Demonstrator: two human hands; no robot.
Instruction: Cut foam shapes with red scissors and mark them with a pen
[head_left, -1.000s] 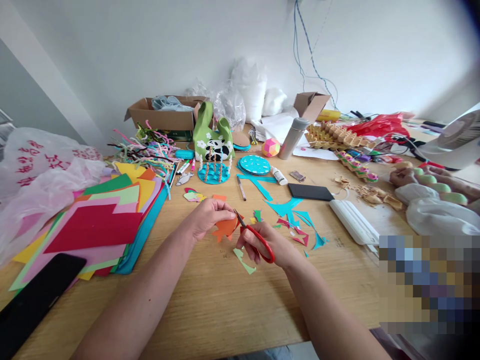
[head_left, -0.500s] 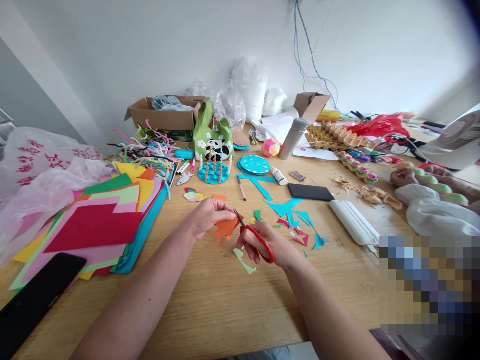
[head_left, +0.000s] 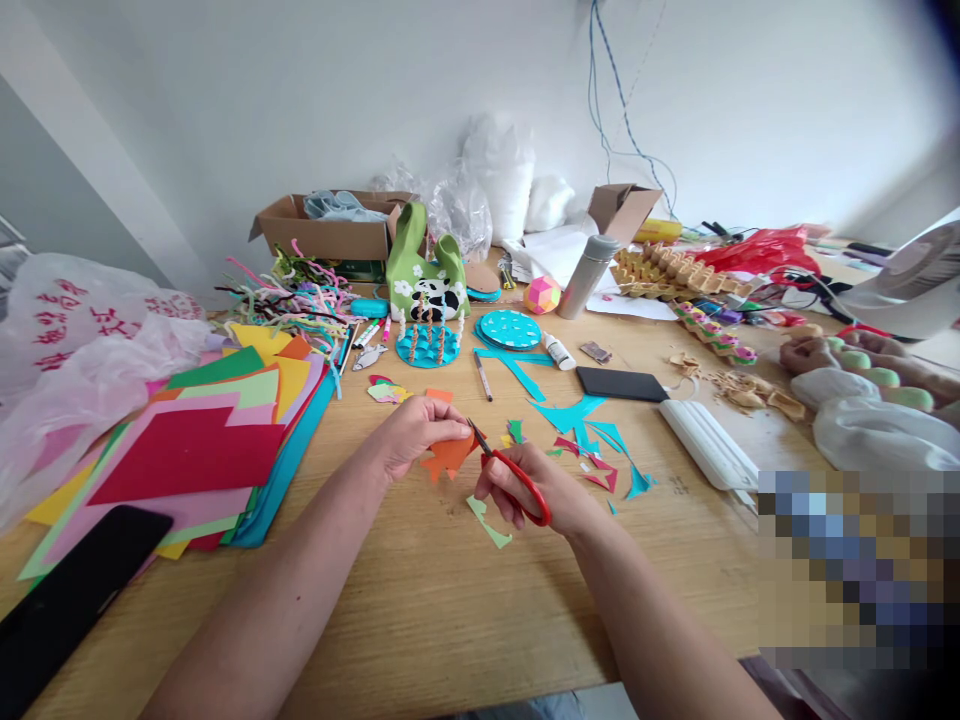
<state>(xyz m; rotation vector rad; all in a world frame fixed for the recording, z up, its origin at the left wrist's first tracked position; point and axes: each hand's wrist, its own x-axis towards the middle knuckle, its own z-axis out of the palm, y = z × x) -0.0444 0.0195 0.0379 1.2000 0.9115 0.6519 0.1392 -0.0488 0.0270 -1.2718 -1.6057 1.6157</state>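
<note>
My left hand (head_left: 420, 436) pinches a small piece of orange paper (head_left: 452, 455) between thumb and fingers. My right hand (head_left: 536, 488) is wrapped round the red handles of a pair of scissors (head_left: 541, 503). The dark blades point up and left and meet the right edge of the orange paper by my left thumb; whether they are closed on it I cannot tell. Below lies a pale green paper scrap (head_left: 489, 522). Red paper scraps (head_left: 600, 468) and blue paper offcuts (head_left: 577, 415) are scattered to the right. Fish-shaped paper cutouts (head_left: 387, 390) lie just beyond my left hand.
Coloured sheets (head_left: 187, 455) and a black phone (head_left: 82, 605) are on the left. Behind stand a blue disc with twisted posts (head_left: 429, 348), a panda bag (head_left: 427, 280) and a grey flask (head_left: 589, 278). A power bank (head_left: 621, 383) lies right; another person's hands (head_left: 806, 355) hold green rounded pieces.
The orange paper has turned slightly in my left hand. Both hands stay in nearly the same place, and the scissors have barely shifted.
</note>
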